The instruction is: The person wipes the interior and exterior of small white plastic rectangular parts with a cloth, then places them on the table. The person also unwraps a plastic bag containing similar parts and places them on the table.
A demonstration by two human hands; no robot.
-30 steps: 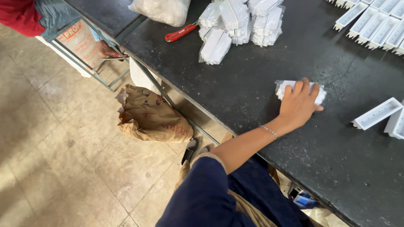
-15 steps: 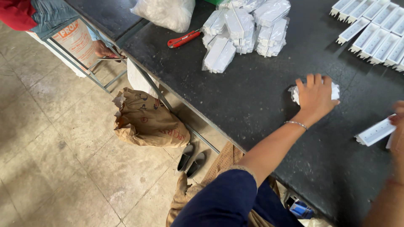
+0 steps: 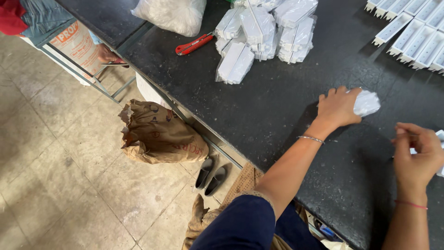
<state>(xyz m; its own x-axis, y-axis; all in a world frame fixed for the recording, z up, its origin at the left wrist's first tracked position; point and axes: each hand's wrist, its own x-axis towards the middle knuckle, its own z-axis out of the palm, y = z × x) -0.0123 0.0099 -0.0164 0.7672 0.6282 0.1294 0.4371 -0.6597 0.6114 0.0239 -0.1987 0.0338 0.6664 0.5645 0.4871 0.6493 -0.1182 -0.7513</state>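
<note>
I see my left hand (image 3: pixel 337 107) stretched out, fingers closed on a white plastic-wrapped packet (image 3: pixel 367 103) — my right hand (image 3: pixel 416 155) pinches another packet (image 3: pixel 439 153) at the frame edge; bare dark table (image 3: pixel 277 106) between.

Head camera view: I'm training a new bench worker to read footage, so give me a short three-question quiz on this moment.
1. True or false: the left hand rests on a white plastic-wrapped packet on the dark worktable.
2. Which tool lies beside the pile of wrapped white parts? A) a hammer B) a red utility knife C) scissors
3. Fill in: under the table edge, on the floor next to the pair of dark shoes, sits a crumpled brown ____.

Key: 1 true; 2 B; 3 sack. The right hand touches a white piece at the frame's right edge.
</note>
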